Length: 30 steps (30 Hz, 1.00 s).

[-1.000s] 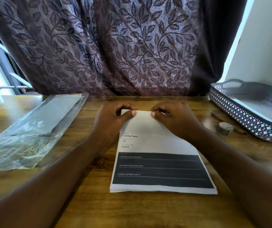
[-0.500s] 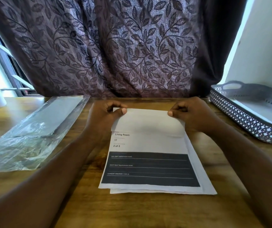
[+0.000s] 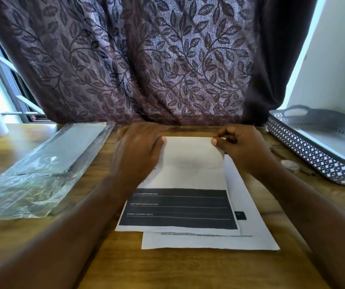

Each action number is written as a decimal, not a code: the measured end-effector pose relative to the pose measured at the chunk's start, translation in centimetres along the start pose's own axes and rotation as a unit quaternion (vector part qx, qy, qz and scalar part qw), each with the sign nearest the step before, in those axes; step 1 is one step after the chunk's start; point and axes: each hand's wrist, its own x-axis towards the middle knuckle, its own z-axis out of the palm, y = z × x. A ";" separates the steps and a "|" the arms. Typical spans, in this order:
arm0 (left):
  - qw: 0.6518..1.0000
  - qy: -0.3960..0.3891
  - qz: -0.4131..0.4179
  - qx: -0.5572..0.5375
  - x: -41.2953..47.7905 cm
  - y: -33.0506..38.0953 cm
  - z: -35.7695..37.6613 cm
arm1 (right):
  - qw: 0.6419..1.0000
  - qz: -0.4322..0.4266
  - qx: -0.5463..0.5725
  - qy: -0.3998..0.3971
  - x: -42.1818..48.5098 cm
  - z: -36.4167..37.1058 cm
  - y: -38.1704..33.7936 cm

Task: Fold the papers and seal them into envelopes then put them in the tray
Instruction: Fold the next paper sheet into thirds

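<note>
White top sheet [image 3: 188,180], far end folded over, pinched at its 1 o'clock corner by the right hand [image 3: 242,149] and at 11 o'clock by the blurred left hand [image 3: 138,151]. It overlaps a second sheet [image 3: 251,236] on the wooden table [image 3: 188,268]. Tray [image 3: 305,155] at 3 o'clock; clear plastic packet [image 3: 48,163] at 9 o'clock.

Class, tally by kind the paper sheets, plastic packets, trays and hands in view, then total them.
White printed paper sheets: 2
Clear plastic packet: 1
Grey lattice plastic tray: 1
Bare hands: 2
Total: 6
</note>
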 end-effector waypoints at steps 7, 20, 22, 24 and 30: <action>0.991 -0.087 0.097 0.012 0.2 3.6 -0.2 | 0.981 -0.186 -0.063 0.003 -1.4 2.0 -3.4; 0.998 -0.044 0.034 0.001 0.0 -0.9 0.4 | 0.996 -0.078 -0.038 0.013 -0.9 1.2 -0.2; 0.999 -0.044 0.021 0.007 0.1 -1.4 0.4 | 0.997 -0.065 -0.031 0.016 -0.8 0.8 0.1; 0.998 -0.059 -0.006 -0.009 0.3 -2.0 0.6 | 0.998 -0.055 -0.027 0.020 -0.6 0.5 0.5; 0.995 -0.054 -0.045 -0.064 0.2 -3.1 0.8 | 0.998 -0.046 -0.027 0.026 -0.3 0.3 1.8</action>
